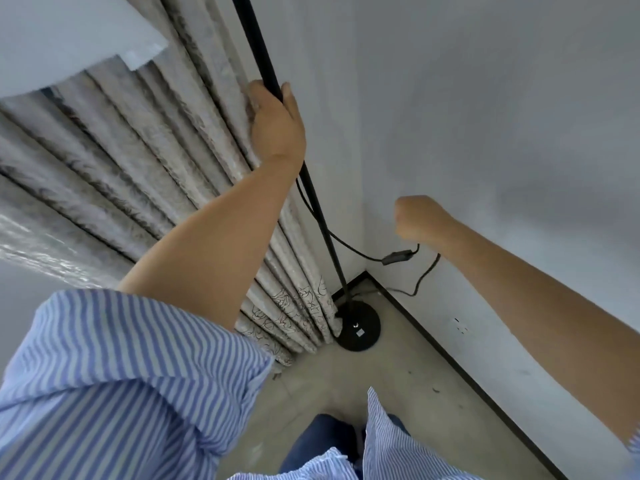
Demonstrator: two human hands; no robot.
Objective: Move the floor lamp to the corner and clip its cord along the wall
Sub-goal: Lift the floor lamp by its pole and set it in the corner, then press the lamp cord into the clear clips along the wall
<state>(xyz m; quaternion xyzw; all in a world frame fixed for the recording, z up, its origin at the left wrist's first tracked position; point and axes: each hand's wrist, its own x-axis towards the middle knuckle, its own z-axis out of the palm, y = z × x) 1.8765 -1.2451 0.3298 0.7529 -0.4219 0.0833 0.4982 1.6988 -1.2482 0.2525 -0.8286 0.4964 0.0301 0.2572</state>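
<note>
A black floor lamp stands in the room's corner. Its thin pole (pixel 258 46) rises toward the top of the view, and its round base (pixel 360 327) rests on the floor beside the curtain's hem. My left hand (pixel 275 123) is wrapped around the pole about halfway up. A black cord (pixel 349 245) leaves the pole, sags to an inline switch (pixel 398 257) and runs up to my right hand (pixel 420 216), which is closed in a fist near the wall. A further loop of cord (pixel 424 275) hangs under that wrist and drops to the skirting.
A pleated, patterned grey curtain (pixel 138 150) covers the left side. A white wall (pixel 502 116) on the right carries a socket (pixel 460 327) low down, above a dark skirting board (pixel 450 362). The floor (pixel 381 375) is bare concrete. My legs and striped shirt fill the bottom.
</note>
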